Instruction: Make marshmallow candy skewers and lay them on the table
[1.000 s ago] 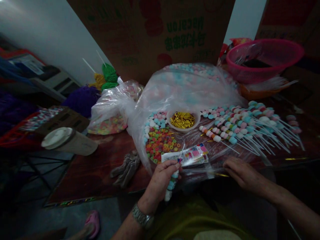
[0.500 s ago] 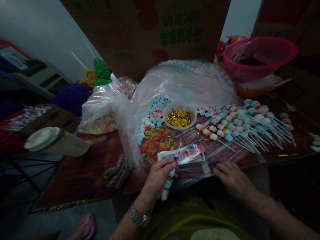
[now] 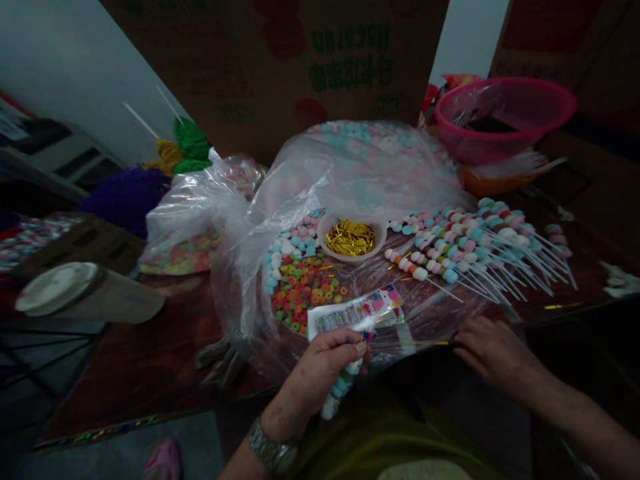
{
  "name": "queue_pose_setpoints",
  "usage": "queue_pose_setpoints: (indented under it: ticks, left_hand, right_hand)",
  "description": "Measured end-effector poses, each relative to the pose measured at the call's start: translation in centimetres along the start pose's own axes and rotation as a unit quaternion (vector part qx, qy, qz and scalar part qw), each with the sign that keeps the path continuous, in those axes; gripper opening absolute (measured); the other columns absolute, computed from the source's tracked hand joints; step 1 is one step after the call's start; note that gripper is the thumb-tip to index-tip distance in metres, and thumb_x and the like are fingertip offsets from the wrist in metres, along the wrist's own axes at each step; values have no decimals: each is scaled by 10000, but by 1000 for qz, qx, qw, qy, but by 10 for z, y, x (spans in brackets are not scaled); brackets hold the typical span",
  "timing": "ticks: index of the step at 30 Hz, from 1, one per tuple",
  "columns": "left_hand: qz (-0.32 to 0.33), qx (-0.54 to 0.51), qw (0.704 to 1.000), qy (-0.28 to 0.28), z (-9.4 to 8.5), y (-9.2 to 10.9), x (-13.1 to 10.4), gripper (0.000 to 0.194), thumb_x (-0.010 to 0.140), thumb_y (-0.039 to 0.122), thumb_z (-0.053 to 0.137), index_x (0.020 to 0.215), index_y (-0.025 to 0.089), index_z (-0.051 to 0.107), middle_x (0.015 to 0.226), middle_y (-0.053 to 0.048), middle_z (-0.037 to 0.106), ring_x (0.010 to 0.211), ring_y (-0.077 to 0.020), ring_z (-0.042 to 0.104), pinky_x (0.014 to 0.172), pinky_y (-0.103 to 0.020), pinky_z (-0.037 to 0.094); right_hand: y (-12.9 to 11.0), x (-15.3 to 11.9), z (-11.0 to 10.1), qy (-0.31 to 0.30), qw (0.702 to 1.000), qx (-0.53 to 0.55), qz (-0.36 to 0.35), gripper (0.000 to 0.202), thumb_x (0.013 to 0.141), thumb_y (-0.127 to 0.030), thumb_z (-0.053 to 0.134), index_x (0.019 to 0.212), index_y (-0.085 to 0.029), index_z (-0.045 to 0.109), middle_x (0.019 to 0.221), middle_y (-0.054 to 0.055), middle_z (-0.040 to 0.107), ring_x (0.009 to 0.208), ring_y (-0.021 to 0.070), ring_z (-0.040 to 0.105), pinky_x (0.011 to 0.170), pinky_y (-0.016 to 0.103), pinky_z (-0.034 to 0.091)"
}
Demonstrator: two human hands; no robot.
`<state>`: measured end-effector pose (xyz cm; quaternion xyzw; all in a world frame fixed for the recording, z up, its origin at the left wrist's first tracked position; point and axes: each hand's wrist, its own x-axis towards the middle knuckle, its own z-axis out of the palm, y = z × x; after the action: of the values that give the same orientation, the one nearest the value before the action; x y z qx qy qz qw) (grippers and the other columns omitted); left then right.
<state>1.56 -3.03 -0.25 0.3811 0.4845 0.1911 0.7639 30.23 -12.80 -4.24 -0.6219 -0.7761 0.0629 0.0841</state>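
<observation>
Smooth reddish-brown tabletop stretches left of our left hand, closed around a lumpy marshmallow skewer just our side of flat, glossy packets; our half-curled right hand reaches a thin gold strip, whether pinched we cannot tell.

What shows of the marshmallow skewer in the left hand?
The marshmallow skewer is gripped in the left hand, slanting, free end down, by the table. White, pale blue and greenish soft-looking pieces run in a row, seemingly wrapped in something clear. The hand hides part of it.
</observation>
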Motion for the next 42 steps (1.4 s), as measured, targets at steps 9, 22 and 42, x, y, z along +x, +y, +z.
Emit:
queue_pose_setpoints:
  ticks: [9,22,42]
  left_hand:
    - [5,-2,1000,5,0,-2,6,170,593,302,728,619,157,643,614,-20,626,535,-105,553,508,-193,435]
    - [35,-62,996,49,-3,-1,6,173,595,270,735,642,138,634,629,-21,641,521,-97,558,503,-190,418]
    - [57,-130,989,48,1,11,6,244,582,297,773,674,114,641,636,-41,652,495,-89,558,465,-172,404]
  right_hand:
    - [-18,17,23,-59,994,93,0,152,790,-62,480,745,-159,588,809,84,580,809,217,522,738,349,410]
    - [-7,99,-17,-2,995,86,42,177,864,-170,462,818,-162,633,834,64,637,785,168,583,705,255,440]
    - [-3,154,8,108,993,52,-2,189,789,-150,512,893,-187,666,1145,115,593,1047,282,466,857,422,364]
